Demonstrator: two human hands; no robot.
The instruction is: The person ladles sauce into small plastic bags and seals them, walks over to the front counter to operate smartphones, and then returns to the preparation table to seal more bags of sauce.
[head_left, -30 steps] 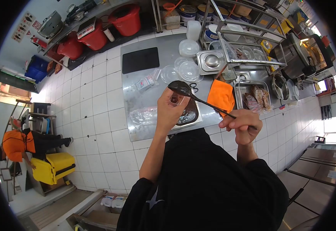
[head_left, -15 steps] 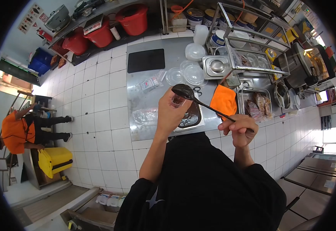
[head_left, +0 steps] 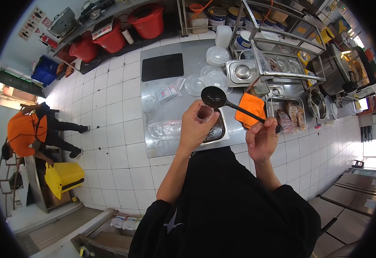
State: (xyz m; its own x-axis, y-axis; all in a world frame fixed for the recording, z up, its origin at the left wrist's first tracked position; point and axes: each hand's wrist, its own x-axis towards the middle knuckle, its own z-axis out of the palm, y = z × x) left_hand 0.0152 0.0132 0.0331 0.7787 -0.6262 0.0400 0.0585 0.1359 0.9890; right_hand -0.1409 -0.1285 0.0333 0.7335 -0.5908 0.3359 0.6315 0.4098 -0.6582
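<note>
My left hand (head_left: 191, 130) is wrapped round a small clear plastic cup (head_left: 204, 113), its mouth facing up and something dark reddish inside. Between the fingers of my right hand (head_left: 262, 142) is the handle end of a black ladle (head_left: 245, 112). The ladle's bowl, coated with a dark glossy film, is just above and beside the cup. Below my left hand, a metal pan (head_left: 226, 136) of dark sauce stands on the steel table (head_left: 162, 144), partly hidden by that hand. An orange cloth (head_left: 249, 107) lies right of the pan, under the ladle's handle.
Clear round lids (head_left: 216, 79), a plastic packet (head_left: 167, 92) and a black board (head_left: 162, 67) lie on the table. A metal tray (head_left: 287, 112) of packed food and a steel rack (head_left: 282, 41) stand right. Far left, a person in orange (head_left: 28, 131) holds a yellow bin (head_left: 63, 176).
The ladle has swung up off the cup, its bowl now level beyond it. My right hand has turned palm upward. At far left, the person has bent over the yellow bin.
</note>
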